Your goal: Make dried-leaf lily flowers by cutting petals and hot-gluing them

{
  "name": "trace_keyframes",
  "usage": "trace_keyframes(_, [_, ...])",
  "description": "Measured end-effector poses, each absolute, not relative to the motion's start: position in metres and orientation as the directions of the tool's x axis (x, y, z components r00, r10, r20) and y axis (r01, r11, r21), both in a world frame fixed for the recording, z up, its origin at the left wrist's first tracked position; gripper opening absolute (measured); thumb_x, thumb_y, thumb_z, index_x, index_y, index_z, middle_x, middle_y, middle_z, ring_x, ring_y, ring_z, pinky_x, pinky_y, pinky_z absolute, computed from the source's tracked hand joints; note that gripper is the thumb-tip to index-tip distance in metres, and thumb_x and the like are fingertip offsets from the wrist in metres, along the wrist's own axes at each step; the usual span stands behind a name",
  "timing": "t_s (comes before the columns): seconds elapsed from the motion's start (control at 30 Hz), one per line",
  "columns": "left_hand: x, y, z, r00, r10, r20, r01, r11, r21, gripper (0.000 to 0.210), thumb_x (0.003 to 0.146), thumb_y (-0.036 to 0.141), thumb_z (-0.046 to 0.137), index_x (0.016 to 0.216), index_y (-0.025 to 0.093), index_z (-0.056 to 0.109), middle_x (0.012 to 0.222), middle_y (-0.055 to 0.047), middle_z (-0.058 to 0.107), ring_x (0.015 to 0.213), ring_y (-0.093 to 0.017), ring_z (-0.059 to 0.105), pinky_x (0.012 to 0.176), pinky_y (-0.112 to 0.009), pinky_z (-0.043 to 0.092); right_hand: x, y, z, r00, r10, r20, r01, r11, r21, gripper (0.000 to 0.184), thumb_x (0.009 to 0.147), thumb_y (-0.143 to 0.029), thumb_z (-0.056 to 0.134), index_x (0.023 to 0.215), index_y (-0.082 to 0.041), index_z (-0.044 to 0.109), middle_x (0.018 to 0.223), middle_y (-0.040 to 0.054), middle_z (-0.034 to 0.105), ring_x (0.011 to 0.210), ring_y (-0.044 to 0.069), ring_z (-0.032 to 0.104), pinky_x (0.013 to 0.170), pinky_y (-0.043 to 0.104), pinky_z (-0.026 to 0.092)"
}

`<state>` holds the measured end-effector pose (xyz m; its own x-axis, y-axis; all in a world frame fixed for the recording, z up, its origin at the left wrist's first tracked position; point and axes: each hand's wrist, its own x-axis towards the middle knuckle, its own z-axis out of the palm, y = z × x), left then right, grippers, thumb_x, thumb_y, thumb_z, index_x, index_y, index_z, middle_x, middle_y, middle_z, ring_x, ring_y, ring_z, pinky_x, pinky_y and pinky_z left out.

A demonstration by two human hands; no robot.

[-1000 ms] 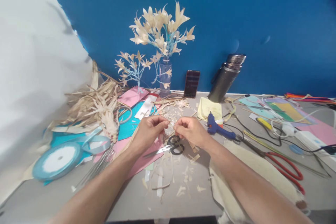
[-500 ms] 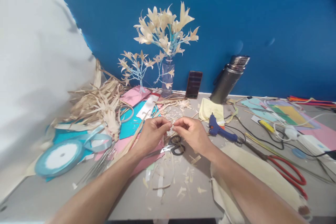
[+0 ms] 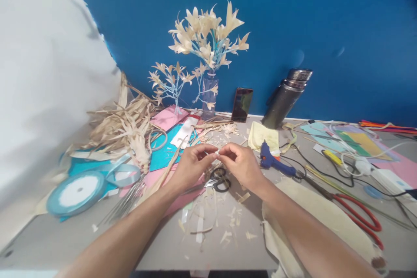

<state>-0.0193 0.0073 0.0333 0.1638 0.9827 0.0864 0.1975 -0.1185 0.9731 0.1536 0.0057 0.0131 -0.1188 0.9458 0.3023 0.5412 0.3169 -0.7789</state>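
One blue ribbon spool sits left of your grip, on your side of it; the dried husk pile is also left, a bit beyond. Next, your left hand: thumb and index tips brought together, pointing right. Flower bunch stands beyond the grip, slightly left, in a clear bottle. Then the key spot: a pale piece sits right where the fingertips meet, so off the right end of your left hand and the left end of your right hand. Neither hand is nearer. Both look to be pinching it. Piece is tiny, whitish, mostly covered by fingers; long axis and exact shape, can't tell. Black-handled scissors lie just your side of the grip, blades leftward, partly hidden. Your right hand mirrors the left: thumb and index tips pressed in, aimed left. Right of that, near, a blue glue gun. Farther right, well apart, red-handled scissors.
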Motion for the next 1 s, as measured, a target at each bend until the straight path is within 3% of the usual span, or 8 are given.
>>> trace_keyframes(0.23, [-0.017,0.006,0.024,0.188,0.982,0.021,0.200,-0.059,0.978,0.013,0.076,0.025,0.066,0.073,0.016,0.073,0.053,0.003,0.059,0.044,-0.009,0.047,0.045,-0.021,0.037,0.151,0.005,0.011,-0.150,0.935,0.320,0.563,0.348,-0.750,0.003,0.083,-0.021,0.067,0.085,-0.023,0.066,0.077,-0.0007,0.073,0.070,0.017,0.068,0.065,0.026,0.047])
trace_keyframes(0.57, [-0.018,0.007,0.028,0.154,0.988,-0.008,0.159,-0.017,0.987,0.014,0.074,0.027,0.067,0.068,0.016,0.071,0.057,0.001,0.061,0.048,-0.010,0.050,0.047,-0.021,0.039,0.156,0.006,0.019,-0.213,0.912,0.350,0.655,0.399,-0.641,0.010,0.083,-0.014,0.067,0.081,-0.022,0.073,0.078,0.0013,0.072,0.071,0.017,0.065,0.068,0.027,0.045])
trace_keyframes(0.67, [-0.021,0.011,0.028,0.168,0.986,0.004,0.177,-0.035,0.984,0.015,0.076,0.027,0.065,0.077,0.017,0.075,0.067,-0.001,0.068,0.052,-0.011,0.054,0.049,-0.022,0.040,0.157,0.009,0.014,-0.174,0.913,0.368,0.633,0.390,-0.668,0.009,0.082,-0.015,0.067,0.081,-0.022,0.073,0.078,0.0008,0.073,0.071,0.017,0.066,0.068,0.027,0.045])
trace_keyframes(0.83, [-0.024,0.015,0.028,0.153,0.983,0.106,0.299,-0.148,0.943,0.011,0.074,0.021,0.065,0.073,0.017,0.076,0.065,-0.001,0.068,0.056,-0.012,0.053,0.055,-0.023,0.040,0.158,0.011,0.011,-0.100,0.932,0.348,0.612,0.333,-0.717,0.007,0.081,-0.019,0.066,0.078,-0.022,0.072,0.074,0.0002,0.073,0.068,0.017,0.066,0.066,0.027,0.045])
trace_keyframes(1.0, [-0.021,0.011,0.030,0.186,0.982,0.041,0.241,-0.086,0.967,0.008,0.071,0.020,0.067,0.070,0.017,0.074,0.061,0.001,0.065,0.053,-0.011,0.050,0.054,-0.024,0.039,0.156,0.008,0.015,-0.087,0.946,0.312,0.615,0.297,-0.730,0.009,0.081,-0.022,0.063,0.078,-0.022,0.072,0.075,0.0009,0.073,0.069,0.018,0.065,0.065,0.027,0.046])
